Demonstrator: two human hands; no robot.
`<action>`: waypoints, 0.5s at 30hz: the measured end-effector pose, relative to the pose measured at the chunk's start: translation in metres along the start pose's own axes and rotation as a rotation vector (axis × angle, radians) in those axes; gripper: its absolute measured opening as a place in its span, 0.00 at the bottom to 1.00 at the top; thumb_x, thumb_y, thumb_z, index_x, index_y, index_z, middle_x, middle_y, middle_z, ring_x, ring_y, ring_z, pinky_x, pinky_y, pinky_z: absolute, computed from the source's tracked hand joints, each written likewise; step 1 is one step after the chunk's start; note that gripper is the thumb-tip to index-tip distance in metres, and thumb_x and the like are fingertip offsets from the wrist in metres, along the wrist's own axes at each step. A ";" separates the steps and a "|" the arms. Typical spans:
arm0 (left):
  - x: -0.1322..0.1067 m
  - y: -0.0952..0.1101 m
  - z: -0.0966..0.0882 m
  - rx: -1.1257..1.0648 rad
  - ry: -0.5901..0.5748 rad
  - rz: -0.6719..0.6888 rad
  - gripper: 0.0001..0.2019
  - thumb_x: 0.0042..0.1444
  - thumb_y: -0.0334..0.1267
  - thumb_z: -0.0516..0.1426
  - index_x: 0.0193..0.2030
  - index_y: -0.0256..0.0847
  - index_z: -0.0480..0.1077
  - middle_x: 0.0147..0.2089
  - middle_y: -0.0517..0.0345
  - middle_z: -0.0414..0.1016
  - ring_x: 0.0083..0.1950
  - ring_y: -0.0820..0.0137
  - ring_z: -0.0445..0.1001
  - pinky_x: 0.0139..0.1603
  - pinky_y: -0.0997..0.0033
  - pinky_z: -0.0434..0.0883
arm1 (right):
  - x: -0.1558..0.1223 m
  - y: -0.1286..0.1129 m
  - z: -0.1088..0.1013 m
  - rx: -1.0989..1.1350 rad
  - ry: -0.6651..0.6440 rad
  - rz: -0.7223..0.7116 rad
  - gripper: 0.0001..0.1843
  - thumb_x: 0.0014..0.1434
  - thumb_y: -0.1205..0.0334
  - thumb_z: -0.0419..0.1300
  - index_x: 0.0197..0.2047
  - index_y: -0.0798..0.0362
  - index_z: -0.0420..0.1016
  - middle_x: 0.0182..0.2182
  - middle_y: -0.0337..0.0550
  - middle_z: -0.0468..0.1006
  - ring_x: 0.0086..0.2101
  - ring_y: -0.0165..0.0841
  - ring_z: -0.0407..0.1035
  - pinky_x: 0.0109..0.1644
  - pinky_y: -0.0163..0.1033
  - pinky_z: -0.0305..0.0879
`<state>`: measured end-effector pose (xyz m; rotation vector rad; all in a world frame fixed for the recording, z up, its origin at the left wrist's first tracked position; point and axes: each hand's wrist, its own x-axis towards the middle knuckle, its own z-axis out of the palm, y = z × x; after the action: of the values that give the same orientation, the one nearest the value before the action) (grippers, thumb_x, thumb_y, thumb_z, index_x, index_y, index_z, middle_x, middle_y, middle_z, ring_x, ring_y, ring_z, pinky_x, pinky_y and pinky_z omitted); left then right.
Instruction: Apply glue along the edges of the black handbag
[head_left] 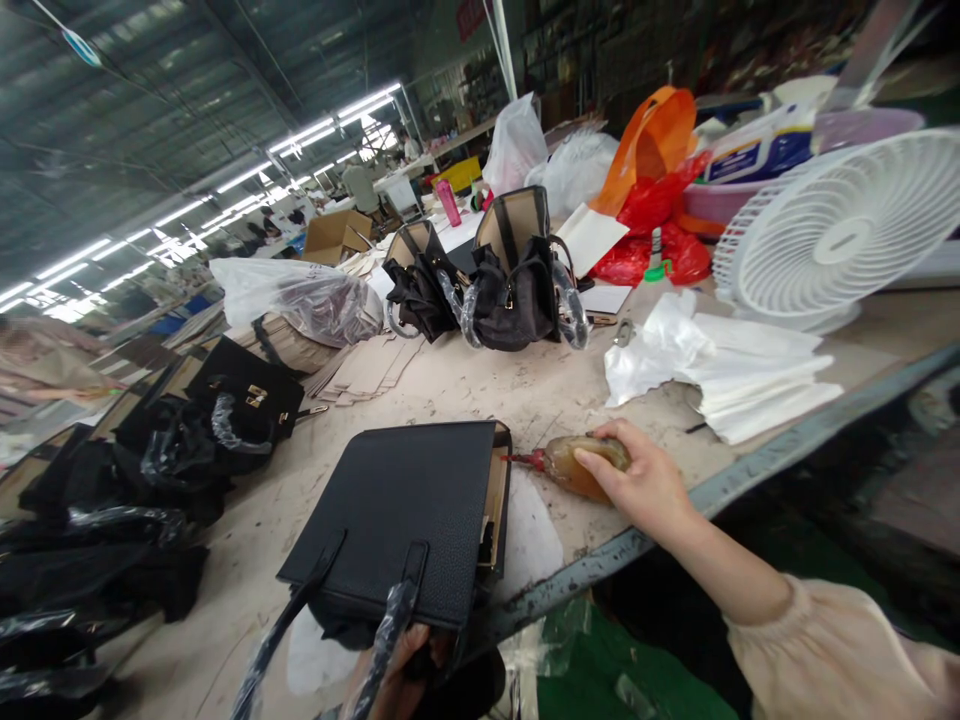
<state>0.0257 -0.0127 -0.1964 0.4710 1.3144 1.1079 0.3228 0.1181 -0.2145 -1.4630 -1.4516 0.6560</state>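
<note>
Now holding bottle to bag's edge

Grasping the amber bottle (564, 468) in the right hand (641, 482), with thumb and fingers wrapped round it. Pointing its red nozzle (529, 459) at the open side of the black bag (405, 500); cannot tell whether touching. Resting the bag on the table (450, 395), by the front edge, with its handles toward the body. Placing the left hand (402, 662) at the bag's near end, partly behind a handle (391, 615); cannot tell whether clenched. Facing more bags (514, 300) beyond, plus a fan (844, 240) at right.
</note>
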 end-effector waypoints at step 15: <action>-0.001 0.001 0.003 -0.060 0.052 -0.022 0.19 0.32 0.44 0.74 0.16 0.34 0.72 0.18 0.59 0.65 0.22 0.75 0.62 0.26 0.74 0.64 | -0.005 -0.019 -0.023 0.085 -0.274 0.255 0.19 0.51 0.43 0.60 0.36 0.50 0.68 0.26 0.37 0.73 0.29 0.38 0.68 0.34 0.42 0.63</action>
<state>0.0283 -0.0120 -0.1945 0.3846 1.3249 1.1445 0.3332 0.1045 -0.1895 -1.5503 -1.4314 1.0992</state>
